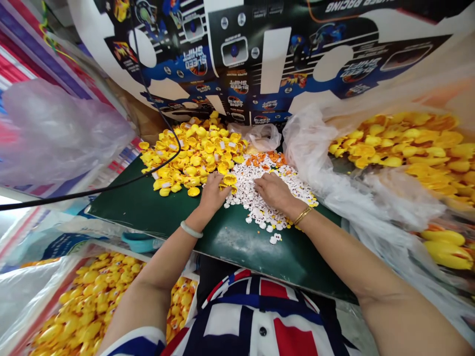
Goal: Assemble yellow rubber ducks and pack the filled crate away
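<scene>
The fingers of the left hand (212,193) are slightly apart and curled downward, their tips against a yellow plastic duck piece (229,180); whether that piece is clamped cannot be told. The fingers of the right hand (272,192) are held flat and somewhat apart, laid on a heap of small white dotted plastic pieces (260,201), with nothing seen to be gripped. The heap is spread between and beneath both hands. Small orange pieces (265,159) are gathered at its far end, and a mound of yellow duck halves (193,160) is piled against its left side. All of these are laid on a dark green board (222,242). A pale bangle (192,229) is worn on the left wrist and a gold chain bracelet (302,215) on the right. Further out, yellow rubber ducks (404,143) are held in a clear plastic bag at the right, more yellow ducks (85,306) are seen in a bin at the lower left, and a printed cardboard sheet (237,49) is raised beyond the board.
</scene>
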A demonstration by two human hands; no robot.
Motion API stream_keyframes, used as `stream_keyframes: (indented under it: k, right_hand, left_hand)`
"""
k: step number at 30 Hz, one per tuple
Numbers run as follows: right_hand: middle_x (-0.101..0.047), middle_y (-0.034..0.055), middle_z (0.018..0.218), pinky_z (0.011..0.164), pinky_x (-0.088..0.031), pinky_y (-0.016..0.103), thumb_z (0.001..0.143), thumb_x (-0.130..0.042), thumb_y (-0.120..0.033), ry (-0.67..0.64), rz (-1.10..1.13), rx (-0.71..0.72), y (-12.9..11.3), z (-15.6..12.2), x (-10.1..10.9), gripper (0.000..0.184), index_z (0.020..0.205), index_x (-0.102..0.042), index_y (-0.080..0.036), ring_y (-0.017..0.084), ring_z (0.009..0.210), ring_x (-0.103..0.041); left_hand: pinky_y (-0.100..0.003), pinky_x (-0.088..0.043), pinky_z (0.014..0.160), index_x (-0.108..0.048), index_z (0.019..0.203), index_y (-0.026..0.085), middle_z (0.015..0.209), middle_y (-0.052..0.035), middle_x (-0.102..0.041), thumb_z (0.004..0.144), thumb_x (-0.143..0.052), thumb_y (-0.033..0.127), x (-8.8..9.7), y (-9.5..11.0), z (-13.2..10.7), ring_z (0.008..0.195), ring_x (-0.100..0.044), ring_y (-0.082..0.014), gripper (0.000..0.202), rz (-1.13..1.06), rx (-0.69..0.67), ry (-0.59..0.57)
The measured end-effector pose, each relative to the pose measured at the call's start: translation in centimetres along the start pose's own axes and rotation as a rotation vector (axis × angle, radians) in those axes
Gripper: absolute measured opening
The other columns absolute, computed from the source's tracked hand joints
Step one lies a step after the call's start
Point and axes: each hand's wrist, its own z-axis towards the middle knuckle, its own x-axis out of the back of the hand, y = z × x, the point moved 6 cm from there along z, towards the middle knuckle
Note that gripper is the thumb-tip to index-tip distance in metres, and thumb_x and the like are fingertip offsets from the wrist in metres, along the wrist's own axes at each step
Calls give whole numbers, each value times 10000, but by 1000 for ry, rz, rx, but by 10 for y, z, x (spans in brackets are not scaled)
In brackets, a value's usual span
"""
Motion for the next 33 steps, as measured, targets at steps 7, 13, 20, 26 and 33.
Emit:
stream_keyframes:
  k: [7, 13, 20, 26, 33]
  right_hand:
    - [-711, 94, 1073, 907, -438, 370, 989, -485, -260, 122, 288, -1, -18, -6, 3, 301, 1227, -650, -177, 232, 991, -581]
    - [-717, 85, 1112, 912, -475, 329, 968, -515, -282, 123, 588, -32, -16, -12, 3, 290, 1183, -685, -188, 191, 1010, -642]
    - [-748, 21, 968, 805, -470, 251, 950, -490, -295, -90, 408, -195, 39, 38, 4, 274, 1007, -738, -193, 152, 867, -652]
    - [-734, 130, 994, 770, -449, 287, 912, -521, -342, -42, 187, -414, 74, 95, -20, 305, 941, -734, -124, 218, 899, -643]
    - [-690, 106, 1111, 866, -450, 308, 902, -554, -266, -9, 176, -270, 69, 95, -26, 269, 1079, -730, -167, 222, 1019, -621]
  left_hand:
    - [-321, -493, 830, -617, 1162, 192, 1004, -43, -688, 715, -781, 328, -31, 19, -20, 913, -632, -204, 495, -763, 273, -167]
    - [-267, -487, 729, -583, 1021, 175, 900, -6, -657, 662, -827, 383, -59, 36, -27, 785, -619, -145, 482, -1257, 487, -164]
    - [-282, -491, 713, -579, 1134, 164, 890, -30, -667, 684, -813, 298, -74, 36, -27, 776, -652, -165, 524, -1552, 631, -280]
    - [-391, -524, 848, -535, 1228, 198, 1033, -80, -698, 701, -785, 203, -68, 19, -21, 912, -703, -238, 583, -1664, 614, -305]
    - [-385, -565, 693, -600, 1070, 167, 1022, -90, -695, 742, -754, 326, -67, 15, -18, 748, -702, -225, 395, -1758, 627, -334]
